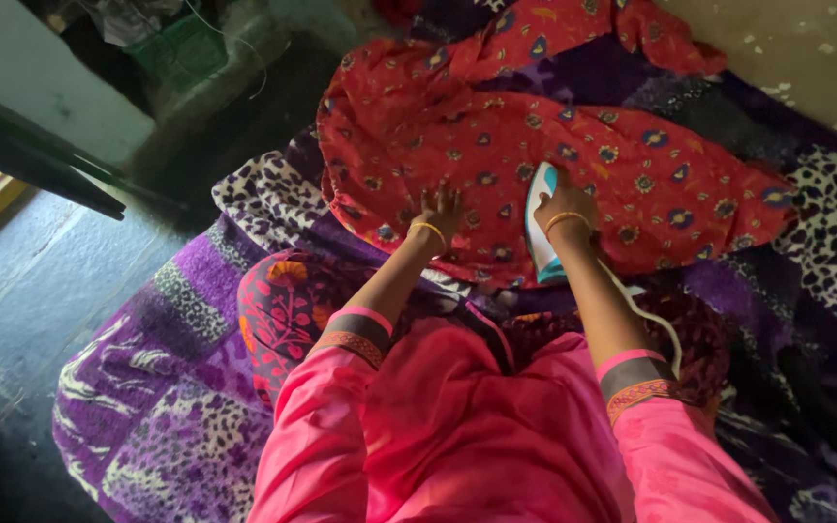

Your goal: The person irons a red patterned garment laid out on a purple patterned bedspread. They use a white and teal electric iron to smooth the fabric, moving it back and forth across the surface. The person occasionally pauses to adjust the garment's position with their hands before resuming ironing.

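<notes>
The left hand (pixel 440 207) lies flat with fingers spread on the red patterned cloth (pixel 496 126), pressing it down and gripping nothing. The right hand (pixel 564 200) is clenched around the handle of a white and teal iron (pixel 541 232), which rests sole-down on the same cloth, just beside the left hand, near the cloth's front edge. Both wrists carry a thin yellow bangle, and both arms come out of bright pink sleeves with dark, gold-trimmed cuffs. A white cord (pixel 653 324) runs from the back of the iron along the right forearm toward the person's lap.

The red cloth is spread over a purple blanket with animal-print patches (pixel 186 291), which covers the surface beneath and bunches in folds around the cloth's edges. A dark pink cushion with an orange flower design (pixel 278 310) sits just left of the left forearm, tucked against the blanket. At the upper left, a dark floor and a green crate (pixel 181 48) stand well apart from the work. Nothing lies on the cloth between the two hands
</notes>
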